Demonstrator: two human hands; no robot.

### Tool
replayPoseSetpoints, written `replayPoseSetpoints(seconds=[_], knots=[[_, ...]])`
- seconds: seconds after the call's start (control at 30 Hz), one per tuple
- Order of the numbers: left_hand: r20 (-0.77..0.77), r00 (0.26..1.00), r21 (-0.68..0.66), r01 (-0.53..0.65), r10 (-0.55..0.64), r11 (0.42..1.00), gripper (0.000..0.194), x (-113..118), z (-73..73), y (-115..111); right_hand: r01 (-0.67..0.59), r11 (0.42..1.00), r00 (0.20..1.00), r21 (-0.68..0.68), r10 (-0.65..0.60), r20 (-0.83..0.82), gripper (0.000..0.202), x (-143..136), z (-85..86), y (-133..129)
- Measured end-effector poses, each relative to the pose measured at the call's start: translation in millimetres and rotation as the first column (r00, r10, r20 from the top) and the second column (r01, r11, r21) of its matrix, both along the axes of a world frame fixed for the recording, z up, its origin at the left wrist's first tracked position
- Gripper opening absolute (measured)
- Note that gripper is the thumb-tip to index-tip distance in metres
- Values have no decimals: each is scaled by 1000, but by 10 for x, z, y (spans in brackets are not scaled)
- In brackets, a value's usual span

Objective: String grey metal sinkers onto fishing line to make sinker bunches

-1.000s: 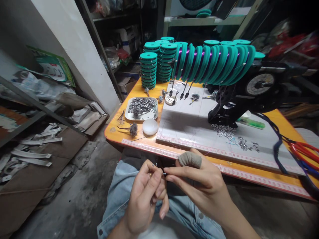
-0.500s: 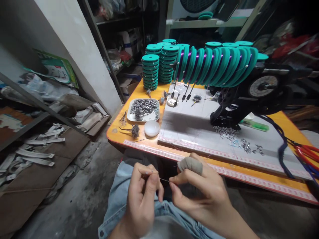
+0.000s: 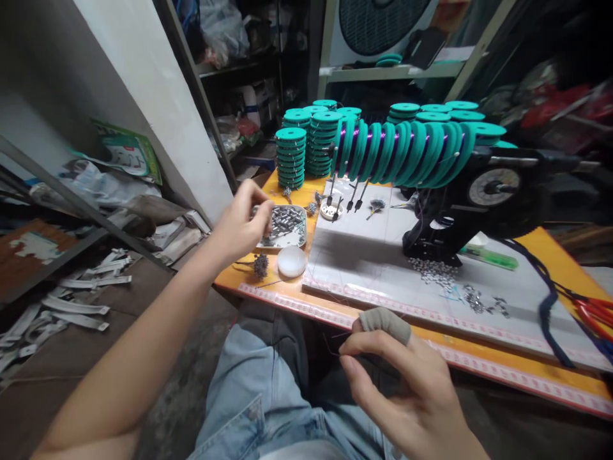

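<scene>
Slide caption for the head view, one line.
Left grip at the tray of metal parts, right grip pinching a thin strand, green spools behind.

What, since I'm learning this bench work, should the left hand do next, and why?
Probably pinch one of the small grey pieces from the tray: the left hand is at the tray's left end, close to those pieces, while the right hand, above the lap, holds a thin strand.

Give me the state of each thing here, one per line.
Left hand, fingers bent at the tray, grip unclear
Right hand, pinching a thin strand
Tray, holding metal pieces, loosely heaped
Grey finger wrap, worn
Row of green spools, on edge
Stacked green spools, upright
Small silver pieces, loose on the board
</scene>
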State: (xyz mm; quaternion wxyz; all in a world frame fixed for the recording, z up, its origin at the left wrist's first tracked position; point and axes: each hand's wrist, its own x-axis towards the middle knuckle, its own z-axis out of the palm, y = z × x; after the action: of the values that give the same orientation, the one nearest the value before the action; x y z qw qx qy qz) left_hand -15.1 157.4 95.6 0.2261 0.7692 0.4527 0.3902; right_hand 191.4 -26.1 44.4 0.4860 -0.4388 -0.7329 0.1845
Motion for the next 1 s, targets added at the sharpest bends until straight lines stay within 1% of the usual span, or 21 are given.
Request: replayPoseSetpoints(seconds=[0.03, 0.07, 0.1, 0.17, 0.27, 0.37, 0.4, 0.47, 0.53, 0.6, 0.67, 0.7, 0.73, 0.77, 0.8, 0.83, 0.87, 0.9, 0.93, 0.97, 1.0], knots=[[-187, 982, -6, 17, -18, 1000, 6, 73, 20, 120, 3, 1000, 1000, 1, -3, 1, 13, 4, -5, 1], [-356, 933, -27, 52, -58, 998, 8, 151, 21, 230, 5, 1000, 1000, 5, -5, 1, 13, 8, -10, 3], [-455, 883, -65, 92, -111, 994, 9, 229, 6, 329, 7, 1000, 1000, 15, -7, -1, 13, 11, -13, 5], [-552, 809, -138, 150, -202, 979, 7, 364, -68, 496, 15, 999, 1000, 38, -14, -13, 13, 16, -16, 10], [-610, 747, -194, 182, -263, 964, 11, 479, -211, 668, 33, 998, 999, 53, -31, -37, 13, 28, -11, 20], [-628, 722, -221, 193, -291, 956, 13, 514, -285, 755, 42, 998, 998, 49, -39, -58, 13, 47, -16, 25], [-626, 723, -225, 190, -291, 956, 12, 518, -281, 767, 40, 998, 997, 43, -37, -65, 13, 53, -25, 25], [-610, 746, -211, 171, -266, 962, 8, 518, -225, 762, 33, 999, 996, 25, -31, -78, 13, 60, -52, 24], [-563, 800, -159, 139, -206, 977, 7, 498, -115, 694, 33, 999, 996, 7, -32, -80, 13, 60, -86, 24], [-489, 862, -95, 98, -133, 991, 9, 444, 6, 524, 38, 999, 996, 2, -38, -80, 13, 51, -113, 29], [-368, 925, -80, 68, -93, 994, 10, 361, 75, 231, 44, 999, 996, 9, -43, -84, 14, 31, -126, 42], [-288, 952, -97, 75, -101, 992, 7, 315, 71, 44, 51, 999, 995, 17, -49, -88, 14, 16, -127, 49], [-44, 991, -182, 113, -123, 977, 6, 274, 38, -160, 60, 998, 994, 23, -57, -95, 15, -3, -125, 56], [186, 970, -288, 205, -156, 935, 11, 241, -23, -372, 67, 997, 992, 24, -64, -105, 15, -26, -122, 62], [398, 901, -371, 331, -173, 868, 14, 220, -107, -580, 72, 997, 990, 22, -69, -122, 15, -53, -119, 65], [599, 785, -406, 469, -159, 784, 18, 212, -204, -776, 74, 997, 987, 14, -71, -143, 15, -85, -117, 65], [743, 661, -414, 576, -105, 705, 23, 216, -306, -950, 73, 997, 983, 2, -71, -166, 14, -120, -117, 62], [820, 572, -428, 628, -13, 650, 26, 232, -405, -1099, 67, 998, 979, -15, -69, -191, 14, -157, -119, 57], [862, 503, -433, 659, 67, 615, 28, 254, -495, -1221, 55, 998, 975, -36, -62, -216, 13, -196, -124, 49], [881, 451, -442, 670, 146, 596, 29, 279, -570, -1317, 37, 997, 969, -62, -51, -241, 13, -235, -131, 41], [883, 417, -457, 666, 214, 589, 30, 304, -631, -1391, 14, 996, 962, -93, -39, -269, 13, -273, -141, 32]])
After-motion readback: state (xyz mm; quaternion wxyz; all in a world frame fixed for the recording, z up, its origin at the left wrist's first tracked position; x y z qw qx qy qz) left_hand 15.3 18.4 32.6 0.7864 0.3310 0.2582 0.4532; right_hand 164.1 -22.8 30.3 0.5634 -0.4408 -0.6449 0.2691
